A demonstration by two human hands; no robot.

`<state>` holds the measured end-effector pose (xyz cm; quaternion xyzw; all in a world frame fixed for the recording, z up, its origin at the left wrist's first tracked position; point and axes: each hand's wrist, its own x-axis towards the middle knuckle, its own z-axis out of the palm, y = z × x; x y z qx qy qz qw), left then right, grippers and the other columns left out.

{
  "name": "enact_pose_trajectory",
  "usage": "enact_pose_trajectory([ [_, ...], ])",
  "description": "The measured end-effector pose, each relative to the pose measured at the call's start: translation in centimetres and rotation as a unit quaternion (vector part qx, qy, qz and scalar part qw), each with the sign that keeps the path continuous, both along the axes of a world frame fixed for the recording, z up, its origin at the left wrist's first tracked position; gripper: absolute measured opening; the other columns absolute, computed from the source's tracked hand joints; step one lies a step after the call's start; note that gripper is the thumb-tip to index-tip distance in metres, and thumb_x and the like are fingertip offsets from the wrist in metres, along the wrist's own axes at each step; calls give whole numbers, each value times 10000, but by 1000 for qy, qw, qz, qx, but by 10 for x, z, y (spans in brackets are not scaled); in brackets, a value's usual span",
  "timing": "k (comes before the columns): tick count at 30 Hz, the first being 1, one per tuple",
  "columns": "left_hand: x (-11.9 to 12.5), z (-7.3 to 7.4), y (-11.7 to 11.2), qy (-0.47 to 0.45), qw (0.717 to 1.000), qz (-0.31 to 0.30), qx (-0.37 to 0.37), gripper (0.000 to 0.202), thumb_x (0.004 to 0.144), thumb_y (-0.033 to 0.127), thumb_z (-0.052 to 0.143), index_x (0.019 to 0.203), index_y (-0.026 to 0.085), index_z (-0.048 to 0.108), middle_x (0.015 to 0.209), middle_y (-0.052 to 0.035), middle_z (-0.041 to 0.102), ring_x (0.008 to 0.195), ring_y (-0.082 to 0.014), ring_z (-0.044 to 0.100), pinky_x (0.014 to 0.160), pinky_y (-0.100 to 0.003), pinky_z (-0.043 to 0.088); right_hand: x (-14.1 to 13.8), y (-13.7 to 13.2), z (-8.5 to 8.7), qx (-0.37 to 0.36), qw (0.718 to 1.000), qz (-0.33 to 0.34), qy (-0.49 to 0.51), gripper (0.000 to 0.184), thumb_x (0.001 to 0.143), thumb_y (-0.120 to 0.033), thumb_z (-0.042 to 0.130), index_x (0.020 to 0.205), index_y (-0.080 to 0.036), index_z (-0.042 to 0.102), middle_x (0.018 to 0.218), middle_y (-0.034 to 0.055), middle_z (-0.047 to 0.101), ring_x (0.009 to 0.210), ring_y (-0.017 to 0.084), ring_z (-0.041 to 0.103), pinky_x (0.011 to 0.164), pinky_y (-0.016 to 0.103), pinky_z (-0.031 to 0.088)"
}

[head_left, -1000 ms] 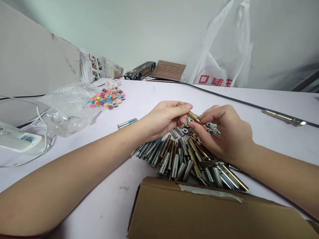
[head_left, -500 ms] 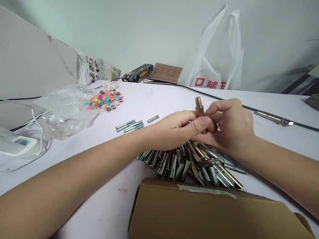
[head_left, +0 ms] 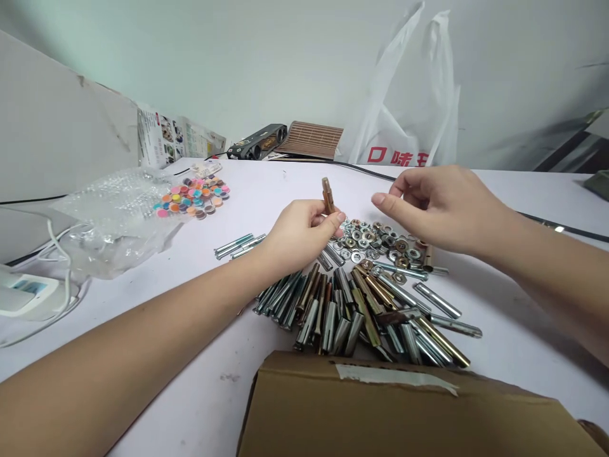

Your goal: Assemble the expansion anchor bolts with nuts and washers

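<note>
My left hand pinches a brass-coloured expansion bolt between thumb and fingers, its upper end pointing up and slightly left. To the right, my right hand hovers apart from it, thumb stretched out and fingers loosely bent, with nothing visible in the grasp. Between and below the hands lies a heap of nuts and washers. Nearer to me spreads a pile of silver and brass-coloured bolts and metal sleeves. Several silver bolts lie in a small group left of my left hand.
A cardboard box stands at the near edge of the pile. Bubble wrap and colourful round discs lie at the left. Along the back are a brown slatted mat, a white plastic bag and a black cable.
My hands have come apart: the left moved left with the expansion bolt, the right drew away and let go. The nuts and washers beneath have come into view.
</note>
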<state>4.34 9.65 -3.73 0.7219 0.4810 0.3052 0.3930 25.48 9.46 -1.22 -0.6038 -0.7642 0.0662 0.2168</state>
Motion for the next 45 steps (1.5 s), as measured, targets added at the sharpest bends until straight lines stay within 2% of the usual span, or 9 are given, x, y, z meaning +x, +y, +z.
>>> enact_pose_trajectory([
  [4, -3, -6, 1, 47, 999, 17, 18, 376, 855, 488, 558, 797, 146, 703, 690, -38, 684, 557, -101, 519, 534, -238, 351, 7, 5, -24, 50, 994, 97, 6, 275, 829, -459, 559, 878, -202, 643, 851, 58, 677, 784, 203, 594, 720, 344, 432],
  [7, -4, -11, 1, 51, 997, 30, 45, 350, 844, 474, 573, 837, 160, 729, 652, -19, 654, 564, -105, 499, 535, -237, 343, 7, 7, -37, 56, 987, 143, -37, 270, 823, -453, 571, 871, -209, 676, 875, 56, 676, 851, 227, 584, 830, 398, 421],
  [14, -5, -17, 3, 30, 999, -20, 20, 311, 829, 400, 599, 978, 146, 700, 794, -45, 704, 695, -131, 593, 610, -232, 418, 6, 4, -35, -8, 988, 151, 10, 202, 833, -408, 592, 771, -224, 647, 825, 24, 676, 801, 191, 584, 739, 353, 438],
  [20, -5, -13, 2, 45, 999, -15, 23, 280, 833, 377, 588, 923, 144, 715, 780, -36, 706, 676, -120, 581, 609, -234, 401, 2, -5, -35, 100, 989, 79, 76, 126, 835, -352, 620, 858, -235, 662, 825, -5, 682, 663, 139, 569, 611, 287, 416],
  [24, -5, -15, 3, 38, 999, -22, 18, 267, 825, 350, 598, 938, 134, 707, 792, -42, 704, 682, -112, 581, 636, -236, 411, 2, -6, -42, 161, 978, 97, 94, 107, 848, -295, 608, 898, -218, 662, 856, 10, 689, 746, 153, 611, 630, 274, 431],
  [33, -7, -17, 7, -7, 1000, -26, -11, 266, 831, 355, 598, 939, 121, 664, 794, -37, 665, 663, -100, 556, 621, -225, 398, 3, -4, -38, 121, 974, 174, 85, 175, 866, -240, 566, 983, -228, 695, 945, 30, 711, 893, 187, 629, 784, 331, 488],
  [35, -6, -16, 7, -11, 999, -31, -16, 257, 830, 351, 603, 924, 120, 661, 763, -28, 649, 635, -93, 535, 586, -217, 375, 3, -5, -30, 79, 979, 175, 71, 166, 866, -259, 561, 943, -236, 706, 905, 22, 712, 826, 174, 632, 728, 314, 488],
  [40, -6, -15, 7, -9, 999, -35, -20, 241, 836, 346, 598, 910, 123, 654, 726, -12, 619, 605, -82, 497, 554, -209, 345, 8, -10, -12, -131, 973, 188, 9, 156, 837, -335, 598, 838, -226, 710, 625, -12, 638, 493, 104, 510, 448, 244, 388],
  [45, -5, -15, 7, 4, 999, -33, -16, 258, 837, 351, 593, 926, 118, 660, 746, -20, 628, 621, -84, 503, 567, -213, 350, 8, -12, -15, -104, 971, 209, -50, 157, 837, -320, 600, 828, -225, 724, 569, -13, 621, 434, 97, 454, 423, 253, 349],
])
